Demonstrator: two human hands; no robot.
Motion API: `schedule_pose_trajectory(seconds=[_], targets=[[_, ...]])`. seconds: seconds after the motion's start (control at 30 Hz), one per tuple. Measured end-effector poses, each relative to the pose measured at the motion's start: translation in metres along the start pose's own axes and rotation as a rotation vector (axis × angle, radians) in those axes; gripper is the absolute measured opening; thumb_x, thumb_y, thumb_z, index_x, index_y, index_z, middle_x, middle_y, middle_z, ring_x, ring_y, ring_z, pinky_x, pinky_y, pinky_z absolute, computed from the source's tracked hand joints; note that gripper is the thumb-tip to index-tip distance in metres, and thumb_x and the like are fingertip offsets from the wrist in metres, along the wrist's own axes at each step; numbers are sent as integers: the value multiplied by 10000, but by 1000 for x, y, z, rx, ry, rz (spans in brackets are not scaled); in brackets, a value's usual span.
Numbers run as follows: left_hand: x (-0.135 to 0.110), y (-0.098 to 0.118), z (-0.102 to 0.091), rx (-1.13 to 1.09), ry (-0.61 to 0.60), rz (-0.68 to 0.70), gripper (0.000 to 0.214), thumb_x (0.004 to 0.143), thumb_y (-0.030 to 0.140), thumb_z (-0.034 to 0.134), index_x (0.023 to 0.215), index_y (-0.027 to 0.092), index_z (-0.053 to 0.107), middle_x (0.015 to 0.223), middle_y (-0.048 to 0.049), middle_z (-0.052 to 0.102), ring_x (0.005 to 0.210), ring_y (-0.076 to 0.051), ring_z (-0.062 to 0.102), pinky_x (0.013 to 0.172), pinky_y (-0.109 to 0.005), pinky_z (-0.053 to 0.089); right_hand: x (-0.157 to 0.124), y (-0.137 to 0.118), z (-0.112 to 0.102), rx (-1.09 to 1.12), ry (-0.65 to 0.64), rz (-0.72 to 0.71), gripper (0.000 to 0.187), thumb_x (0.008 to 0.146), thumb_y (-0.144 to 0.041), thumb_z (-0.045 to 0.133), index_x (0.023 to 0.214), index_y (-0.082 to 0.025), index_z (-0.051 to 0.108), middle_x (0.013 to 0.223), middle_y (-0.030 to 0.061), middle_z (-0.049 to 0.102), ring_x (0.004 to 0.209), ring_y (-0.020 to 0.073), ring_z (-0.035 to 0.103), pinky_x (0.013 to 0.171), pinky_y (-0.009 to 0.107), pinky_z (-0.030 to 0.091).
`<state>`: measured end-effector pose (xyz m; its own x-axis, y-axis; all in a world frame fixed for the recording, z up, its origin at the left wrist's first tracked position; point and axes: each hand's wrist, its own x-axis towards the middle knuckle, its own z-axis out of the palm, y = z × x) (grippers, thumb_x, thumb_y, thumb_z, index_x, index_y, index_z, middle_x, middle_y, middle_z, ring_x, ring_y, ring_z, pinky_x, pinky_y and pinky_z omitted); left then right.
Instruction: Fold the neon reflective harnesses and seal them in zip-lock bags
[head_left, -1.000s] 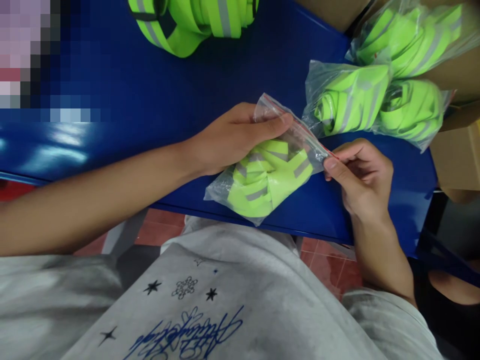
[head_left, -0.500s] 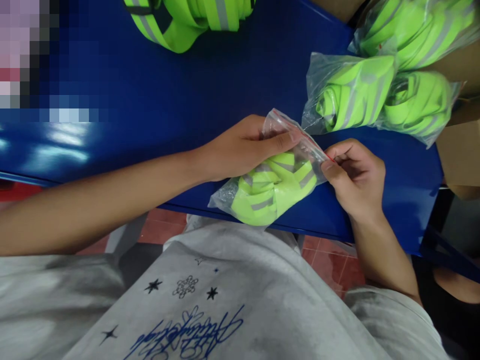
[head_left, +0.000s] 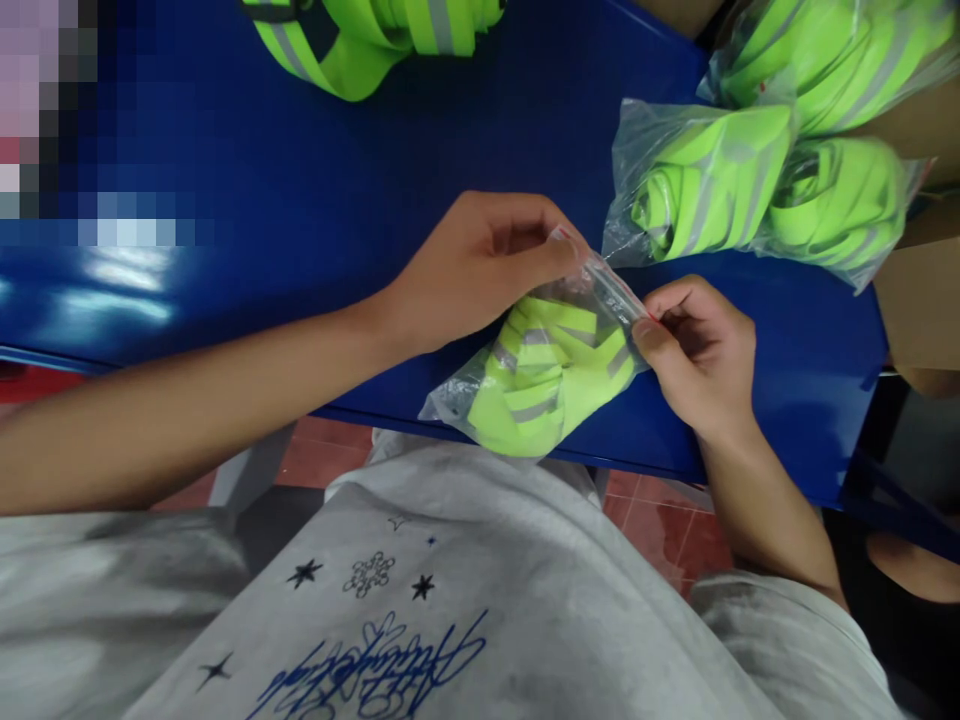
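Note:
A clear zip bag (head_left: 450,398) with a red line along its top lies at the near edge of the blue table. Inside it is a bundle of folded neon-yellow reflective strap (head_left: 525,385) with grey stripes. My left hand (head_left: 495,265) pinches the far-left part of the bag's top edge between thumb and fingers. The right-hand end of that zip edge is pinched by my right hand (head_left: 694,345). Between the two hands the edge runs in a slanting line.
Several clear bags of neon strap (head_left: 712,185) are grouped at the right of the blue table (head_left: 360,190). A loose coil of strap (head_left: 382,40) lies at the far side. Cardboard boxes (head_left: 919,290) stand at the right edge.
My left hand has changed its hold, its fingers now bent into a pinch at the bag's top edge. My right hand has moved slightly left, still gripping its end.

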<state>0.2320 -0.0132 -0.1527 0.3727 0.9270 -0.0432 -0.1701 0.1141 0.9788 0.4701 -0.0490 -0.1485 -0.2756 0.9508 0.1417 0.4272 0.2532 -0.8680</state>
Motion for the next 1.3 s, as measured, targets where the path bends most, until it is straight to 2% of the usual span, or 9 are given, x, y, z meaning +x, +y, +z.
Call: schedule_pose_trajectory(seconds=[0.1,0.2,0.3,0.47,0.7,0.8,0.93,1.13,1.3], targets=[[-1,0,-3,27,-7,30,234,935,386,806,917,154,785,881,-44,798,853,-164,739,799,-291,587,-1,0,2,-7,8,23,107,927,-187,687,850,-217,619,700,-40,542,573,78,437,543,260,381],[-1,0,-3,130,-36,25,288,950,445,770,962,158,797,913,-53,807,837,-158,732,734,-279,555,-2,0,4,-8,22,33,77,937,-214,692,880,-220,641,735,-30,572,621,91,495,567,263,406],[-1,-1,-1,168,-52,36,318,934,465,771,961,150,803,913,-74,807,811,-166,718,677,-284,526,-3,-1,5,-13,17,37,85,924,-186,690,866,-215,636,720,-33,573,605,86,494,554,255,400],[-3,1,1,167,-51,3,242,958,377,746,979,141,796,911,-62,811,836,-166,742,715,-274,544,-3,-1,5,24,-3,43,111,910,-146,672,843,-211,610,670,-51,529,538,66,428,498,236,342],[-5,3,2,205,-68,-13,316,915,501,779,965,191,807,918,-56,813,832,-210,744,736,-321,589,-4,0,7,-26,-10,36,91,922,-186,678,856,-220,625,697,-35,557,581,87,477,536,258,380],[-5,2,2,233,-86,-17,308,937,496,748,980,198,813,954,-50,815,889,-214,745,774,-315,588,-5,-2,8,-39,5,28,115,904,-165,675,830,-224,608,684,-36,552,566,90,466,518,259,363],[-3,-1,1,235,-48,-7,257,959,425,716,960,188,817,946,-40,806,895,-204,743,789,-304,575,-3,-2,8,-20,13,33,128,886,-136,660,815,-219,595,664,-44,537,555,82,455,506,245,344],[-3,-3,1,212,-24,18,280,929,443,757,881,168,769,886,-64,777,794,-174,686,703,-303,523,-2,0,7,-51,12,65,118,918,-222,668,826,-218,594,667,-43,532,562,84,445,516,251,353],[-6,-4,4,231,-91,43,206,938,379,732,844,196,736,791,-16,699,706,-133,589,634,-277,442,-4,-1,9,-48,-47,37,102,959,-275,681,903,-225,613,683,-47,527,584,87,451,530,256,352]])
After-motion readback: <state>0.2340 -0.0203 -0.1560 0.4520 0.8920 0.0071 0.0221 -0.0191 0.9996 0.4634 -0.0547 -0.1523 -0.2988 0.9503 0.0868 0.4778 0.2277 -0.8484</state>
